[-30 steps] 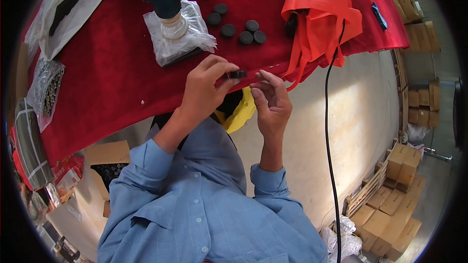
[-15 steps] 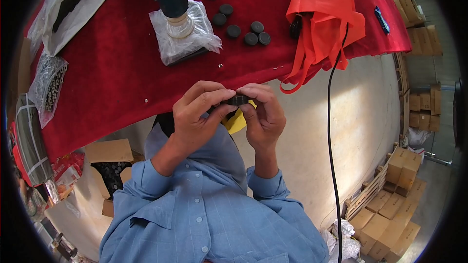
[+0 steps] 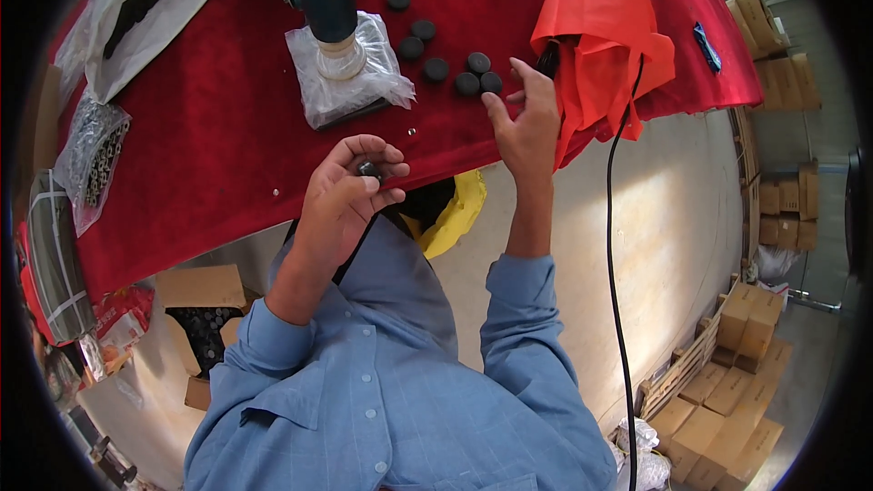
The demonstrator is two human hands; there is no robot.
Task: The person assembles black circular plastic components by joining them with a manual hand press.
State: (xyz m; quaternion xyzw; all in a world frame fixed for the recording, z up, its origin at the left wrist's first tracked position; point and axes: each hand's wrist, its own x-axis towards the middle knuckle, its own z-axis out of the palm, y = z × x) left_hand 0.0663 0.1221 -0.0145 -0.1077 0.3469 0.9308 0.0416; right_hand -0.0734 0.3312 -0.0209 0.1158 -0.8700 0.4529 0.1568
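Note:
My left hand is held over the table's front edge. A small, shiny black piece is pinched between its thumb and index finger; most of it is hidden. Farther right, my right hand reaches over the red cloth with thumb and fingers apart and nothing visible between them. Its thumb tip is just beside the nearest black round disc of a group of three. More black discs lie loose to the left of that group.
A dark green bench press stands on the red cloth, its base wrapped in clear plastic. An orange-red fabric bag and a black cable are at right. Below the table edge hangs a yellow bag; cardboard boxes are stacked right.
Both hands were together around a black round part. My right hand has let go and moved up and right to the discs; my left has turned and keeps a small black piece.

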